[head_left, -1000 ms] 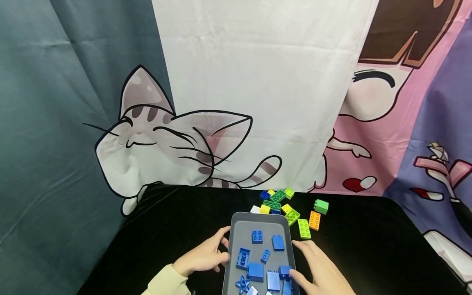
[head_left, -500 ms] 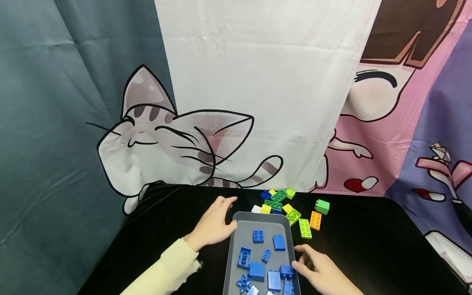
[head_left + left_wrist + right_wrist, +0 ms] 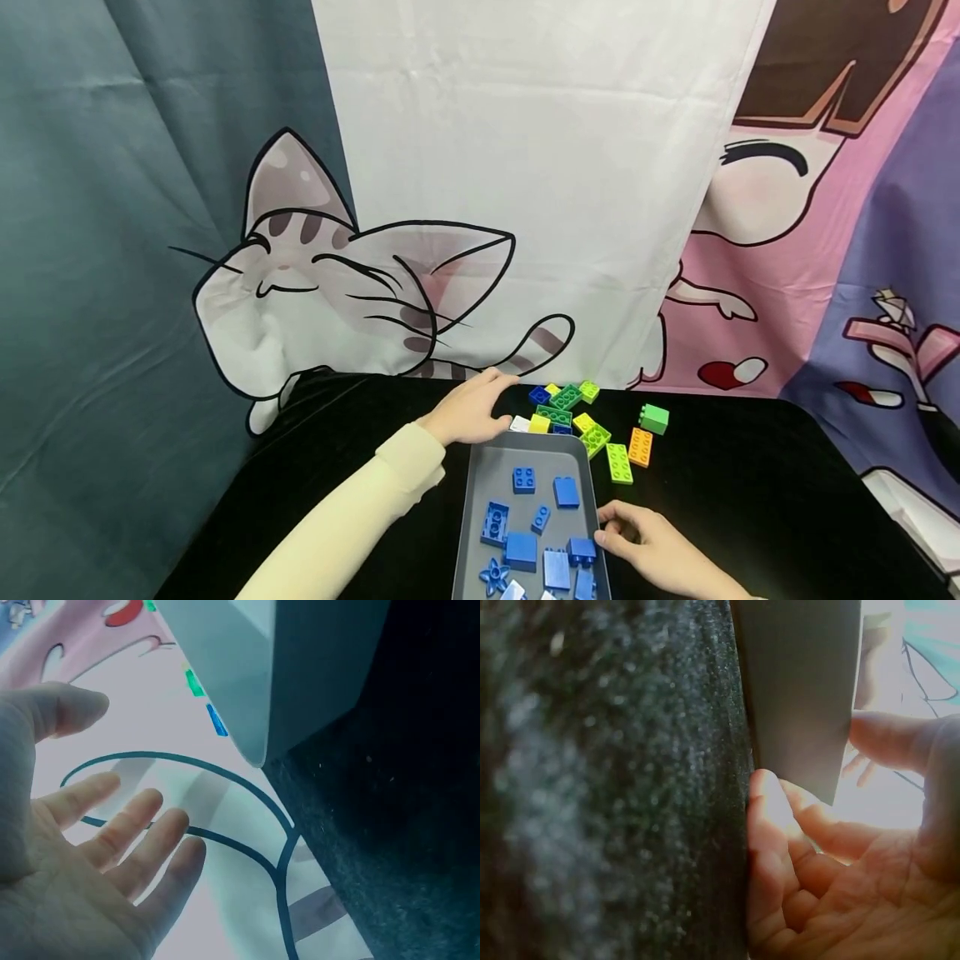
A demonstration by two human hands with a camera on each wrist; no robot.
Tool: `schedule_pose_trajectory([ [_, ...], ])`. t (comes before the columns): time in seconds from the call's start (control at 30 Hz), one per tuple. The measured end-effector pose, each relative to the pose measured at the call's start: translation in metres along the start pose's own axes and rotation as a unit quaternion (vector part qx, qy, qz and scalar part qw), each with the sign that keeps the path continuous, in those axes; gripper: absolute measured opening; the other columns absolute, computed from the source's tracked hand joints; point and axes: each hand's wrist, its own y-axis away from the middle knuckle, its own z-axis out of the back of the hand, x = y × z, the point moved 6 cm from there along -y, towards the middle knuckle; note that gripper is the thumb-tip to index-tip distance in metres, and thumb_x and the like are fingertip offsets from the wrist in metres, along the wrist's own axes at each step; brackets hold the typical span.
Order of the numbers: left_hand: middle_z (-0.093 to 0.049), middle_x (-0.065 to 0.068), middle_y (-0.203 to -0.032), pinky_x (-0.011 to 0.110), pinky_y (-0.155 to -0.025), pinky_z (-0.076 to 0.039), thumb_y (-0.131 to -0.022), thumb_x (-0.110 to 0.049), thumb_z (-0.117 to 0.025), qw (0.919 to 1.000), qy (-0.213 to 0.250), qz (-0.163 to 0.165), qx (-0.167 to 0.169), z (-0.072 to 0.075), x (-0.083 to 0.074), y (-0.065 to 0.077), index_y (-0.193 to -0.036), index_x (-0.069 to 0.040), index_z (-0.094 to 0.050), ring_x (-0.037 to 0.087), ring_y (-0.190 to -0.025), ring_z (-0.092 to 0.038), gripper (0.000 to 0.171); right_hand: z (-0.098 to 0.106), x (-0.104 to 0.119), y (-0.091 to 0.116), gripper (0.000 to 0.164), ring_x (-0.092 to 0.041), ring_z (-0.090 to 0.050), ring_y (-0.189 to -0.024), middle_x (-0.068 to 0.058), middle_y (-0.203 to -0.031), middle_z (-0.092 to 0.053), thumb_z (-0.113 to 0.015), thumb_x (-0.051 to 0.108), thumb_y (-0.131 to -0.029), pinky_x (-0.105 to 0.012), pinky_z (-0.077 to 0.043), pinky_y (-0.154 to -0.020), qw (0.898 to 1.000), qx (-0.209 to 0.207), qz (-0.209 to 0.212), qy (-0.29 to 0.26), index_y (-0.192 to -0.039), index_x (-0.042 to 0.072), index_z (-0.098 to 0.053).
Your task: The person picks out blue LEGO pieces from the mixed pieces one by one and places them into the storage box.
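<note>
My left hand [image 3: 467,410] hovers just past the far left corner of the grey tray [image 3: 543,460], fingers loosely spread around nothing. In the left wrist view its bare palm shows, apart from the tray wall [image 3: 319,682]. The white brick [image 3: 520,424] lies closest to its thumb. At the tray's right side, my right hand [image 3: 648,546] holds the edge: the right wrist view has its thumb [image 3: 889,742] on the rim and curled fingers against the outer wall. Several blue bricks, such as a square one [image 3: 521,552], and a blue flower-shaped piece [image 3: 493,576] lie in the tray.
Beyond the tray sits a loose heap with a yellow brick [image 3: 539,424] and dark green bricks [image 3: 553,415]. Lime [image 3: 619,463], orange [image 3: 641,447] and green bricks [image 3: 654,419] lie to its right. A printed curtain [image 3: 525,167] hangs behind the black cloth [image 3: 750,483].
My left hand has left the tray's left side and moved forward and right, toward the loose bricks. The right hand's fingers have drawn back from inside the tray to its edge.
</note>
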Motion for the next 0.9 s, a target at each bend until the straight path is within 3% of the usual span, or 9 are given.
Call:
schedule_pose_trajectory([
  [0.3, -0.049, 0.0, -0.144, 0.038, -0.102, -0.045, -0.09, -0.037, -0.059, 0.9969, -0.063, 0.012, 0.044, -0.012, -0.001, -0.037, -0.154, -0.022, -0.042, 0.018, -0.125, -0.051, 0.067, 0.001, 0.0, 0.0, 0.036, -0.009, -0.054, -0.075, 0.0, -0.087, -0.057, -0.053, 0.037, -0.098, -0.028, -0.042, -0.06, 1.0, 0.003, 0.006, -0.004, -0.121, 0.012, -0.064],
  [0.6, -0.048, 0.001, -0.146, 0.034, -0.102, -0.045, -0.093, -0.03, -0.058, 0.9905, -0.107, -0.031, 0.08, -0.032, -0.007, -0.073, -0.154, -0.022, -0.042, 0.018, -0.127, -0.051, 0.063, 0.001, -0.002, 0.0, 0.036, -0.009, -0.055, -0.075, 0.001, -0.088, -0.058, -0.053, 0.039, -0.098, -0.029, -0.043, -0.061, 1.0, 0.006, 0.0, 0.004, -0.12, 0.013, -0.064],
  [0.73, -0.048, 0.001, -0.146, 0.034, -0.102, -0.045, -0.094, -0.027, -0.058, 0.9846, -0.141, -0.048, 0.092, -0.042, -0.011, -0.085, -0.153, -0.023, -0.043, 0.018, -0.127, -0.051, 0.062, 0.003, -0.002, 0.0, 0.036, -0.011, -0.055, -0.076, -0.001, -0.089, -0.058, -0.053, 0.038, -0.098, -0.029, -0.044, -0.062, 1.0, 0.01, -0.002, -0.005, -0.121, 0.012, -0.063],
  [0.9, -0.048, 0.0, -0.145, 0.033, -0.1, -0.046, -0.093, -0.021, -0.06, 0.9784, -0.163, -0.05, 0.117, -0.051, -0.015, -0.088, -0.151, -0.026, -0.046, 0.018, -0.127, -0.05, 0.061, 0.001, -0.002, -0.002, 0.036, -0.011, -0.055, -0.076, -0.001, -0.089, -0.058, -0.053, 0.038, -0.098, -0.029, -0.044, -0.061, 1.0, 0.014, -0.002, -0.007, -0.121, 0.012, -0.063],
])
